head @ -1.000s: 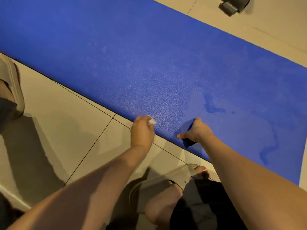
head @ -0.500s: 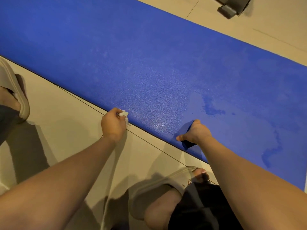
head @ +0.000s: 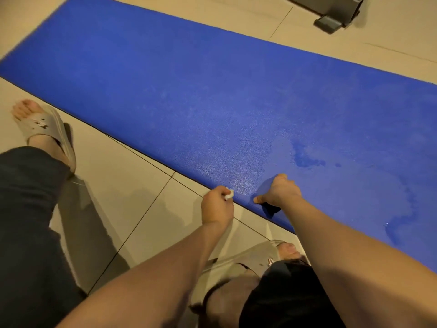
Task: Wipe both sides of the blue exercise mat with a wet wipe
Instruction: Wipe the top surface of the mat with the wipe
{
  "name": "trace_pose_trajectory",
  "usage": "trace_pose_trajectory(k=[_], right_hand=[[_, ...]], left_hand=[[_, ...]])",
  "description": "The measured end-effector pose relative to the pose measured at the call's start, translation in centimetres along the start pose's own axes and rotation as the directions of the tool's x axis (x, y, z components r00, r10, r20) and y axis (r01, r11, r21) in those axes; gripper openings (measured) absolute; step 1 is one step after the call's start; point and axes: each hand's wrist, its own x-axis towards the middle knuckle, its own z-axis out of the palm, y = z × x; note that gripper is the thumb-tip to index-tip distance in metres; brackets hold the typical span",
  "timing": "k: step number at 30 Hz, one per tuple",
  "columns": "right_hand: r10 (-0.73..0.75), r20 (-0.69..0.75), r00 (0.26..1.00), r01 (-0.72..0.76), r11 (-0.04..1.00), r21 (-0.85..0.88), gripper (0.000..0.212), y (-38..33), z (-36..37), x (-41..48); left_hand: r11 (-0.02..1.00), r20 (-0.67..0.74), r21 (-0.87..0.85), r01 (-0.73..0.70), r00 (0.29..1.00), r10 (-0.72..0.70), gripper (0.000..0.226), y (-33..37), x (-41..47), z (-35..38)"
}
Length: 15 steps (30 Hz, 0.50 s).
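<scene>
Across the tiled floor [head: 118, 197] the blue exercise mat [head: 212, 102] lies unrolled and mostly flat, running from far left to near right. Its near long edge sits just beyond the person's feet. Dark patches [head: 305, 159] on the right part of the top face look like moisture, and the left part looks dry and grainy. A dark metal foot [head: 335, 15] of some piece of equipment stands on the floor past the far edge, well apart from the mat.

The left sandal [head: 49, 129] is planted near the left, off the mat. The right sandal [head: 248, 259] is just beside the near edge, under the right forearm.

The right hand [head: 281, 192] grips the near edge, fingers curled over the top face and thumb [head: 257, 199] pointing left along it. The edge is lifted slightly there, with a dark gap under it. The left hand [head: 216, 207] is just beside it at the same edge, fingers curled tight around a small wadded wet wipe [head: 229, 194] (only a white bit pokes out).

Handling guess: the mat looks like thin foam, so it is probably light, soft and floppy. One grip point would likely just fold up a flap rather than turn the whole thing over. The long near edge is the best place to hold it, with the hands spread apart, and the damp zones may be a bit slick. The wipe is tiny and limp and needs a firm pinch.
</scene>
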Motion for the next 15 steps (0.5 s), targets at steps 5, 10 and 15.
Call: trace_pose_trajectory(k=[5,10,15], right_hand=[[-0.004,0.088,0.996,0.006,1.000,-0.013,0.129,-0.4,-0.4,-0.4],[0.039,0.051,0.998,-0.038,0.999,-0.021,0.112,-0.8,0.1,0.0],[0.086,0.047,0.995,-0.084,0.996,-0.037,0.109,-1.1,0.1,0.1]], left_hand=[[0.974,0.127,0.207,-0.092,0.990,0.067,0.010,2.3,-1.3,-0.2],[0.997,0.010,0.062,0.040,0.999,-0.040,0.007,2.3,1.2,-2.0],[0.955,-0.095,-0.214,0.207,0.968,-0.231,0.016,0.6,5.1,-4.0]])
